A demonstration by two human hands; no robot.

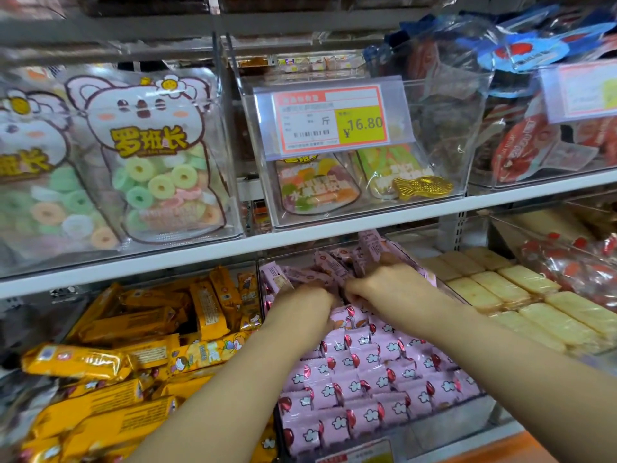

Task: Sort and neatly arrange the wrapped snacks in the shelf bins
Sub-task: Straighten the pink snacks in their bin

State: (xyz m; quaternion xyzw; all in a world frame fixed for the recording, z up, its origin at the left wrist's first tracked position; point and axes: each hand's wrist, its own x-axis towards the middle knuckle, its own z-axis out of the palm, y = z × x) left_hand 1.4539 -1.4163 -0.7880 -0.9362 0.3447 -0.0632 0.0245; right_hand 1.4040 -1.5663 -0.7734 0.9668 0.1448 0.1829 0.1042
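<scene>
Left hand point(310, 295) and right hand point(394, 279) are reaching side by side into the middle bin point(460, 422). Their fingers are sinking among pink packs point(367, 379), so whether either hand is gripping any cannot be told. Along the lower shelf, orange bars point(110, 329) are lying jumbled in the left bin, the pink packs are filling the middle one, and pale yellow cakes point(521, 295) are sitting in rows in the right one. Near the wrists the packs are lying in tidy overlapping rows, with balloon and cloud prints facing up. Behind the hands they are standing loose and tilting every way.
</scene>
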